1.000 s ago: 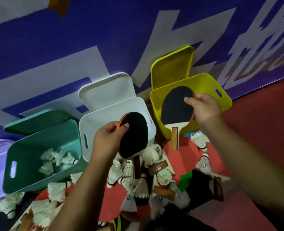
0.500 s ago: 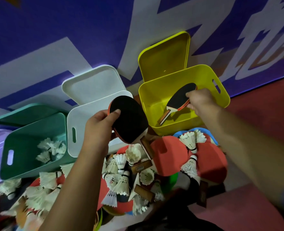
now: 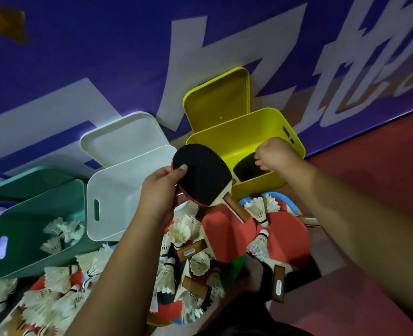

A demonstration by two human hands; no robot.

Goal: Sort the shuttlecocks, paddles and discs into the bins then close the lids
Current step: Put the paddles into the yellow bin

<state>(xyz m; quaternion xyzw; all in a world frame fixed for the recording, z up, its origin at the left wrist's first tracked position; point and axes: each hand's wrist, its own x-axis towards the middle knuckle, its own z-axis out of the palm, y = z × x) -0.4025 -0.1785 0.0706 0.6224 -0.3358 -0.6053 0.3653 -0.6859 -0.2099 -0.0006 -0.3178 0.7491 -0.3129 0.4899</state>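
Note:
My left hand (image 3: 160, 192) grips a black-faced paddle (image 3: 203, 173) by its blade edge, held up between the white bin (image 3: 118, 190) and the yellow bin (image 3: 246, 132). My right hand (image 3: 275, 156) is inside the yellow bin, its fingers curled at the edge of a second black paddle (image 3: 245, 169) that sits low in the bin. The green bin (image 3: 26, 214) on the left holds several shuttlecocks (image 3: 60, 231). All three lids stand open behind their bins.
In front of the bins lies a mixed pile: red paddles (image 3: 227, 229), loose shuttlecocks (image 3: 258, 209), a blue disc (image 3: 281, 198) and a green disc (image 3: 237, 269). A purple printed wall (image 3: 103, 44) rises behind. Red floor (image 3: 370, 154) spreads to the right.
My right hand has lowered its paddle deeper into the yellow bin. My left hand has carried its paddle to the right, toward the yellow bin.

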